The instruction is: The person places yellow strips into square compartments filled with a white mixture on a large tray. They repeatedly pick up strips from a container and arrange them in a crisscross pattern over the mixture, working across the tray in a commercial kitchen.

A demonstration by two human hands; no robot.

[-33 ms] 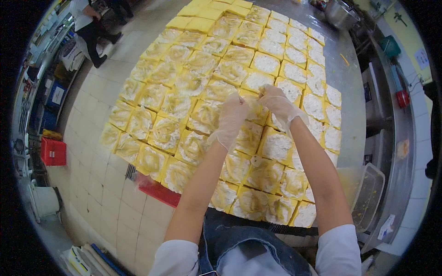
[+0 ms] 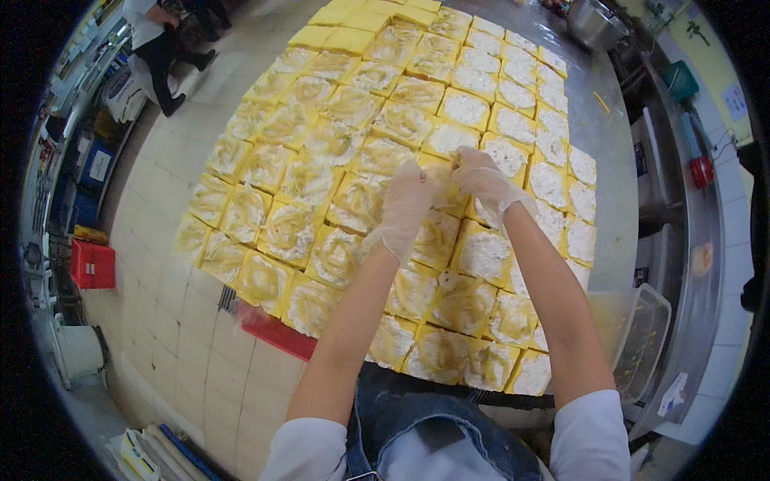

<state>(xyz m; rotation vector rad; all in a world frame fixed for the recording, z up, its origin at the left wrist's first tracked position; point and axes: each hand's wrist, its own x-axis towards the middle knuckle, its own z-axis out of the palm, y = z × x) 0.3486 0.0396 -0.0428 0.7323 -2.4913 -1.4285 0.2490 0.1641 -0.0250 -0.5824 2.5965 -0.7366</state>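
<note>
Both my hands wear thin clear gloves and hover close together over a big block of yellow cake squares [image 2: 461,303] on a metal table. My left hand [image 2: 407,200] has its fingers pinched together. Just right of it, my right hand [image 2: 480,178] is also closed, fingertips pointing down and left. Something pale yellow and thin seems to lie between the two, too blurred to name. Squares on the left and front carry white cream with pale yellow strips on top. Toward the right are cream-topped squares [image 2: 547,183] without strips. Plain yellow squares [image 2: 349,42] sit at the far end.
A large metal pot [image 2: 595,26] stands at the far right. Beside the table's near right is a clear plastic tub [image 2: 644,345]. A red crate [image 2: 93,263] rests on the left, near shelving. Another person [image 2: 156,52] stands at the far left on the tiled floor.
</note>
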